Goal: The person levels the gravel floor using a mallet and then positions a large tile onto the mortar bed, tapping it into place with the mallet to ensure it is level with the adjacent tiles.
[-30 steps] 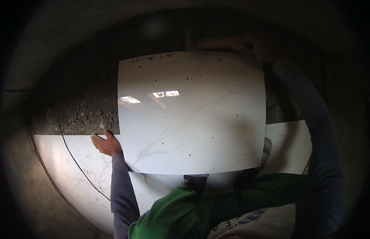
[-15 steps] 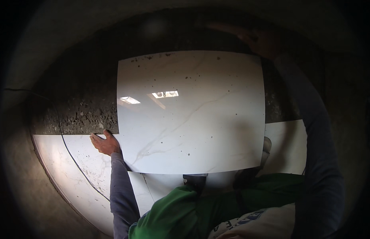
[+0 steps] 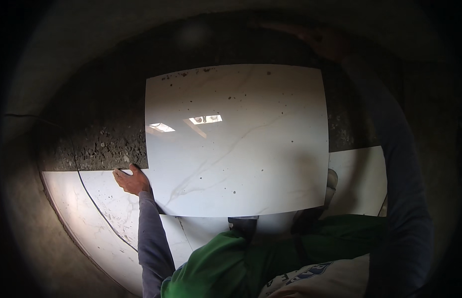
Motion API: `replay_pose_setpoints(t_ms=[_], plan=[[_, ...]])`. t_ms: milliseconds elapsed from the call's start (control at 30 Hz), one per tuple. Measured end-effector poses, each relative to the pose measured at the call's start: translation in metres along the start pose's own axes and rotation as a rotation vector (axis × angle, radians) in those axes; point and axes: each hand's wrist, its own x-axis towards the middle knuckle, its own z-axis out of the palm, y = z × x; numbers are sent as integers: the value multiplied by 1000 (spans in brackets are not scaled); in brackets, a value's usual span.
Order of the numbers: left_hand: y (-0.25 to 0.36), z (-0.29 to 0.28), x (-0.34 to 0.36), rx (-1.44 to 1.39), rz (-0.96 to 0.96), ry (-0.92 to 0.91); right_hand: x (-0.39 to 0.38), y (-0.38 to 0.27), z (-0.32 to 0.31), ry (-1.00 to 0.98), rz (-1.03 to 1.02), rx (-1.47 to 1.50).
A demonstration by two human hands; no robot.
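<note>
A large glossy white tile [image 3: 241, 149] with faint veins and scattered dark specks fills the middle of the view. Light is reflected in its surface. Beside its lower left edge, my left hand [image 3: 131, 180] rests on the border of a laid white tile [image 3: 99, 191], thumb and fingers apart, touching the rough strip beyond. My right hand [image 3: 330, 43] is raised past the far right corner of the big tile, in deep shade. Its fingers look stretched out to the left, and I see nothing held in them.
Dark, crumbly ground [image 3: 104, 146] with loose bits lies beyond the laid tiles. A thin black cable [image 3: 99, 211] crosses them on the left. More laid tile [image 3: 360, 179] shows at right, next to my shoe [image 3: 332, 180]. My green-clad legs [image 3: 211, 268] are at the near edge.
My right hand has shifted slightly farther away and left, into darker shade. The big tile appears moved very slightly left at its right edge. My left hand stays in place.
</note>
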Motion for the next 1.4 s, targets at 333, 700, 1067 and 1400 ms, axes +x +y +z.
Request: replay_pose_setpoints(t_ms=[333, 700, 1067, 1400], plan=[[-1, -3, -1, -17, 31, -14, 4, 1, -1, 14, 21, -60], [-3, 0, -1, -12, 36, 1, 7, -13, 1, -108, -132, -114], [1, -7, -2, -43, 16, -30, 24, -40, 14, -87, -405, -174], [3, -7, -1, 5, 17, -43, 29, -47, 38, -93, -144, 39]])
